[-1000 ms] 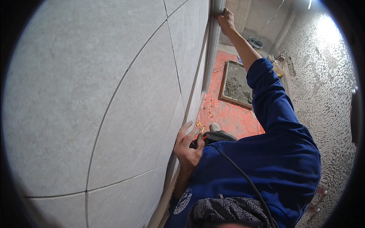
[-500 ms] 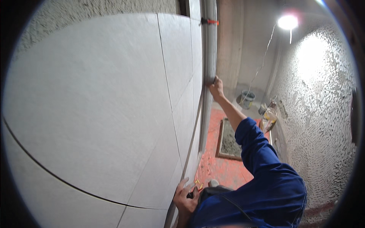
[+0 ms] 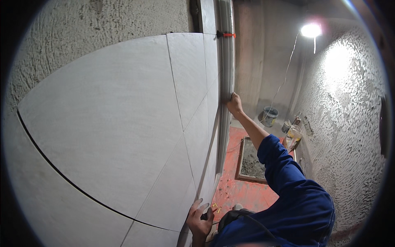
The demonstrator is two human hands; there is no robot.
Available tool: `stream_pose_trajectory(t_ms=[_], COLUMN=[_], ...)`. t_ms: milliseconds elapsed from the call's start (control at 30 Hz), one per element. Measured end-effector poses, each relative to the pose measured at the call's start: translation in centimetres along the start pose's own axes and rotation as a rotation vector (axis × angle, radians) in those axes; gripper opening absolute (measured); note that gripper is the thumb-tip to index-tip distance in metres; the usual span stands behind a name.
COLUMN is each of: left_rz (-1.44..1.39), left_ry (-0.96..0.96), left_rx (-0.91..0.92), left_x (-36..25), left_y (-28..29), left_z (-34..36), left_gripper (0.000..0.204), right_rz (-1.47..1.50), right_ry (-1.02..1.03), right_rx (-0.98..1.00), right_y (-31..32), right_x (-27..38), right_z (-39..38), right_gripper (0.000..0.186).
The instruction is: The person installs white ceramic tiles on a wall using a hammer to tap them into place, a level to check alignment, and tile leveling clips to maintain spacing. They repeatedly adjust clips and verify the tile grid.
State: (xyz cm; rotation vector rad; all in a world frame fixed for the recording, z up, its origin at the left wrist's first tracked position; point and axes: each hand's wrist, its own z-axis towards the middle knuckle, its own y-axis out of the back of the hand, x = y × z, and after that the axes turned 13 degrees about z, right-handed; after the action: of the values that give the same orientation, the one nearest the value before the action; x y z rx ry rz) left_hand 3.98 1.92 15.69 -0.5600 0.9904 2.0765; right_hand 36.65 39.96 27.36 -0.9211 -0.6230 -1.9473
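Against the smooth pale-grey tiled wall (image 3: 123, 123), the right hand (image 3: 235, 103) now grips the long grey metal straightedge (image 3: 225, 82) standing along its edge, lower down the bar than a second ago. Left hand (image 3: 200, 216) spreads flat on the wall's lower tile, holding nothing. Rough render surrounds; red floor (image 3: 238, 191) below.
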Motion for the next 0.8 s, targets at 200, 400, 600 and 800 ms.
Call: stream_pose_trajectory(t_ms=[200,400,600,800], left_rz=[0.095,0.136,-0.153,-0.619], left_ry=[-0.015,0.110,0.639,0.963], left_rx=[-0.027,-0.032,0.032,-0.038], left_x=[0.0,-1.0,-4.7,-10.7], left_y=[-0.3,0.5,-3.3,-11.2], left_z=[-0.1,-1.7,-7.3,-12.5], left_gripper=[0.028,0.024,0.018,0.027], right_rz=[-0.034,0.085,0.441,0.450], right_ry=[-0.041,-0.056,-0.106,-0.078], right_rx=[0.007,0.138,0.100,0.161], right_y=[-0.4,2.7,7.2,12.9], right_x=[0.0,0.8,-3.5,-8.8], right_z=[0.6,-1.9,-6.9,-11.5], right_gripper=[0.027,0.032,0.030,0.020])
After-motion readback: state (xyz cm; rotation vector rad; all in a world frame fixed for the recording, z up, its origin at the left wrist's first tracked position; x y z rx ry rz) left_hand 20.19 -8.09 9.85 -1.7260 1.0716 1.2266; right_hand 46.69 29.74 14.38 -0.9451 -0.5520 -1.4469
